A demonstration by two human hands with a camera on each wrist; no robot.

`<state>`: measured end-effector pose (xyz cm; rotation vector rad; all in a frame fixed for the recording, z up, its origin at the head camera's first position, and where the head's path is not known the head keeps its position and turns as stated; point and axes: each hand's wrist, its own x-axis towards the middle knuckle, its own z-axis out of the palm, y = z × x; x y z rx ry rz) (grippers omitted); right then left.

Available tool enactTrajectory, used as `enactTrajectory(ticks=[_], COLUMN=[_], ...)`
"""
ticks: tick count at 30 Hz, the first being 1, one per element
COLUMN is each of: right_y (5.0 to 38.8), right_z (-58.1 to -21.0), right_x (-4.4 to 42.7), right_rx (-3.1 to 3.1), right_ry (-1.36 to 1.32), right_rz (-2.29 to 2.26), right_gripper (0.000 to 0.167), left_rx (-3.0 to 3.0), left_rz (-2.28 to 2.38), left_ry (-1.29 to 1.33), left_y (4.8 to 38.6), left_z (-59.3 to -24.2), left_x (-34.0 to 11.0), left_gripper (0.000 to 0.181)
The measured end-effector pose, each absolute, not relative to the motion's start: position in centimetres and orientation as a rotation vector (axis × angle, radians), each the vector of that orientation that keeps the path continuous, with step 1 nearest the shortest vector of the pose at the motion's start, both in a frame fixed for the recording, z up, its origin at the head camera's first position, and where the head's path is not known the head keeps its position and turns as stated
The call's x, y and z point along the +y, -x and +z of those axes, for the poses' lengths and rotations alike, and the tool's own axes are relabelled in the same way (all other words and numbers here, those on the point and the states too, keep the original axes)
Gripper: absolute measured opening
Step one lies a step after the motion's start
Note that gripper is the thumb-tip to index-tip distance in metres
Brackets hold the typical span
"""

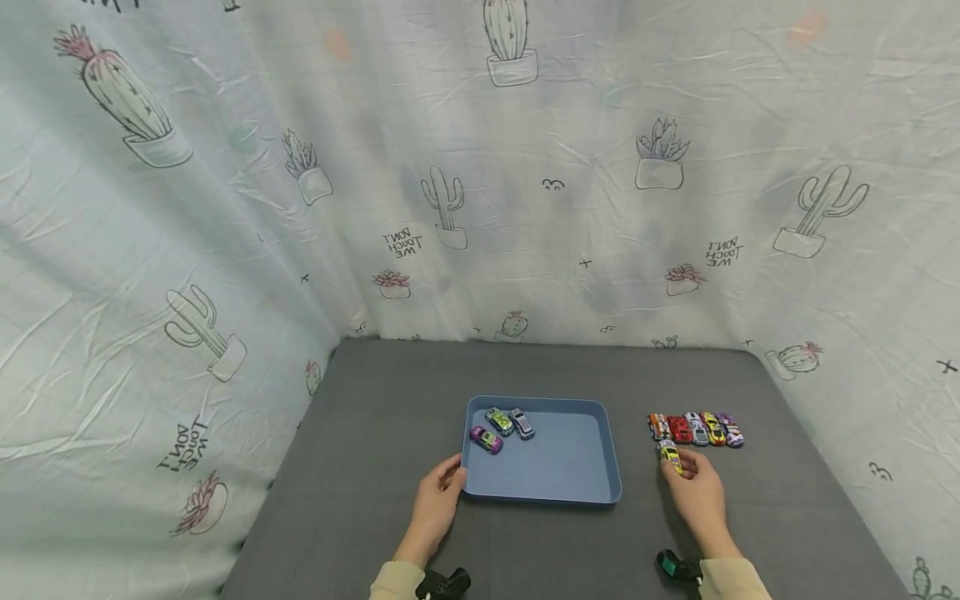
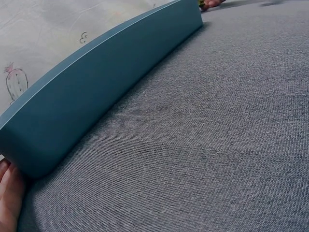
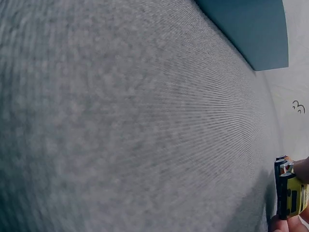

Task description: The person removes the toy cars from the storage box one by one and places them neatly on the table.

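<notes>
Left hand: fingers rest against the near left corner of the tray; whether they pinch the rim, cannot tell. A light, steadying touch seems enough.
Right hand (image 1: 697, 496): thumb and fingers pinch the yellow toy car (image 1: 670, 457); the grip is best held low on its sides, pressure gentle.
Yellow toy car: just on the near side of the row's left end; contact with the table (image 1: 555, 542) or its neighbour cannot be told. Level carriage and small finger moves look wise here.
Blue tray (image 1: 540, 467): flat, left of the right hand; three cars (image 1: 498, 421) sit toward its far left corner, much bare floor beside them.
Row of five cars (image 1: 696, 428): side by side, farther out than the pinched one. Likely trouble: a knuckle nudging the line; a wrist kept clear should avoid it.
</notes>
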<state>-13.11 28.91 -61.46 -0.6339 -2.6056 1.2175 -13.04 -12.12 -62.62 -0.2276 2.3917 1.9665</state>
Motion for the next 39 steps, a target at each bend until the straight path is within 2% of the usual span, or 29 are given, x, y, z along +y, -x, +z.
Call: enactTrajectory(ticks=[16,23,29,39], right_y=[13.5,13.7,13.8,13.8], right_z=[-61.1,-61.0,-61.1,-61.3], right_x=[28.4,28.5,28.6,28.5], right_rx=[-2.591,-2.575,-2.577,-2.575], right_ry=[0.685,0.69,0.697,0.698], right_rz=[1.157,1.062,1.06,1.066], right_gripper=[0.043,0.034,0.035,0.036], left_rx=[2.394,2.384,2.386,2.395], left_rz=[1.974,1.989,1.979,1.978], left_ry=[0.196,0.157,0.149,0.142], left_y=[12.7,12.1,11.6,11.6], left_z=[-62.3,-59.8,-58.2,-58.3], left_x=[-12.2,-12.0,-11.8,-11.8], left_gripper=[0.042,0.037,0.037,0.037])
